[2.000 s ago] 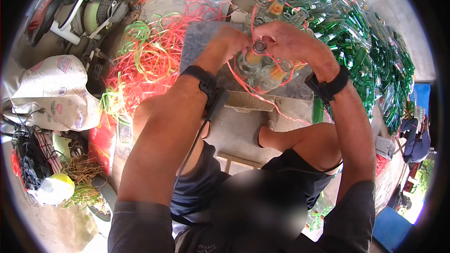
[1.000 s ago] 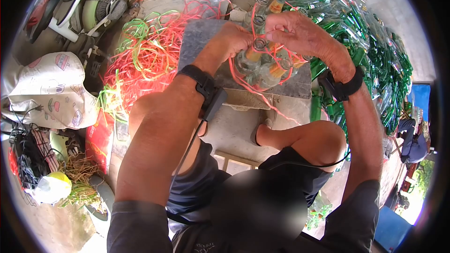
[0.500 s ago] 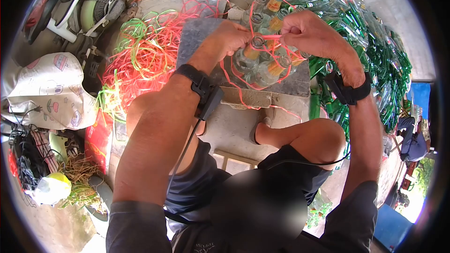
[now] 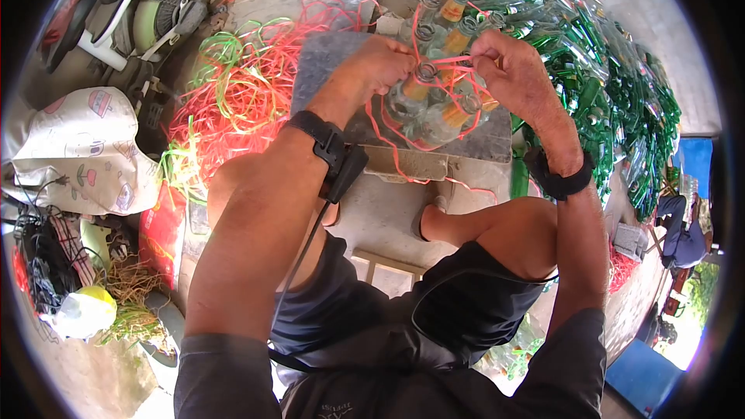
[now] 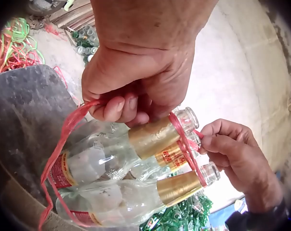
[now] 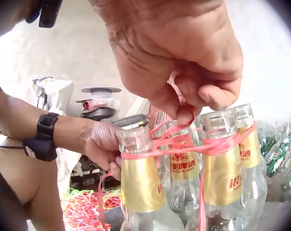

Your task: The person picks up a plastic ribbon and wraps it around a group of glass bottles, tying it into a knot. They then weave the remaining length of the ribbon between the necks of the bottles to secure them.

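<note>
Several clear glass bottles with gold neck labels (image 6: pixel 141 185) stand grouped on a dark slab (image 4: pixel 326 54). Red plastic strip (image 6: pixel 218 146) runs around and across their necks. The left hand (image 4: pixel 378 70), beside the nearest neck, has its fingers curled round a strand of the strip (image 5: pixel 68 130), whose loose length hangs down past the bottles. Over the necks, the right hand (image 4: pixel 514 70) pinches another strand between thumb and fingers, as the right wrist view shows at the hand (image 6: pixel 184 72). That strand is stretched across the bottle tops.
A tangled heap of red and green strips (image 4: pixel 240 101) lies left of the slab. Green and clear bottles (image 4: pixel 597 93) are piled on the right. A wheeled vehicle (image 4: pixel 167 15) and a printed cloth (image 4: pixel 85 151) are at far left; a grey block (image 4: pixel 630 242) is at right.
The right hand moved right from the middle of the bottle necks, drawing out its strand, and its wrist has lately swung lower. The left hand stays nearly in place. The loose strip hangs differently below.
</note>
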A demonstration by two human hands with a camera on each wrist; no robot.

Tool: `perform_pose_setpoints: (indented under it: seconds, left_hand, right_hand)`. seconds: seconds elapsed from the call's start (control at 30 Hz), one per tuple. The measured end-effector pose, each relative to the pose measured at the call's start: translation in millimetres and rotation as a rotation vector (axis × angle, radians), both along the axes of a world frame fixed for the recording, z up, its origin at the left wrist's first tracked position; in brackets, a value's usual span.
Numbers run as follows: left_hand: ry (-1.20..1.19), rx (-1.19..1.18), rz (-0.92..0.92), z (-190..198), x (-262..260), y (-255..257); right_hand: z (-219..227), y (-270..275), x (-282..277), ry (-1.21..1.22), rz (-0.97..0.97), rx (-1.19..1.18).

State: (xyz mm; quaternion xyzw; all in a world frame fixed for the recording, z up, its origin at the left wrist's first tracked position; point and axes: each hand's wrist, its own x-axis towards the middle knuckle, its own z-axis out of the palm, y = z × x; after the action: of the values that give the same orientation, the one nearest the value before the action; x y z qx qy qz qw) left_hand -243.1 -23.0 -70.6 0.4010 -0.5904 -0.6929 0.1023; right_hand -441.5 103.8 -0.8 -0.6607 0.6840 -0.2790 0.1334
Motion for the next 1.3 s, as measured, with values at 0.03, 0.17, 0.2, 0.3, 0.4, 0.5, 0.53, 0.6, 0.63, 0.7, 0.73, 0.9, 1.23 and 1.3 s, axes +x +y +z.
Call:
perform_pose_setpoints:
  seconds: [0.03,0.17,0.2,0.3,0.4,0.5,0.53,0.6,0.63,0.7,0.73,0.9,1.23,1.3]
  left_hand:
    - [0.011,0.014,0.006,0,0,1]
    - [-0.002,0.013,0.038,-1,-3,2]
    - [0.018,0.029,0.032,-2,-3,1]
    - [0.037,0.045,0.022,-4,-3,0]
    - [0.041,0.051,0.015,-5,-3,-1]
    - [0.036,0.054,0.023,-3,-4,1]
    - [0.03,0.052,0.036,-2,-4,1]
    - [0.029,0.052,0.036,-4,-5,1]
    - [0.027,0.055,0.038,-6,-5,0]
    - [0.033,0.064,0.038,-5,-5,-1]
    - [0.039,0.075,0.037,-5,-5,0]
    - [0.025,0.094,0.055,-4,-6,-1]
    - [-0.007,0.087,0.042,-10,-9,-4]
    - [0.004,0.091,0.044,-7,-8,-2]
  right_hand:
    - [-2,0,0,-0.001,-0.001,0.0]
    - [-7,-3,-1,-0.078,-0.031,0.016]
    - [-7,-3,-1,-0.088,-0.038,0.024]
    - [-6,-5,-2,-0.114,-0.054,0.043]
    - [-5,-7,-1,-0.094,-0.09,0.045]
    - [-7,-11,-4,-0.155,-0.116,0.083]
    - [-9,-12,-6,-0.154,-0.118,0.081]
    - [-12,-15,-8,-0.181,-0.119,0.079]
    - [-12,-15,-8,-0.182,-0.12,0.079]
    - [-7,-15,-7,-0.263,-0.161,0.156]
    - [-4,-15,-5,-0.264,-0.163,0.156]
    - [1,-15,-9,-0.541,-0.165,0.248]
    - [3,-20,-11,-0.562,-0.214,0.299]
    - [3,-21,-10,-0.535,-0.255,0.298]
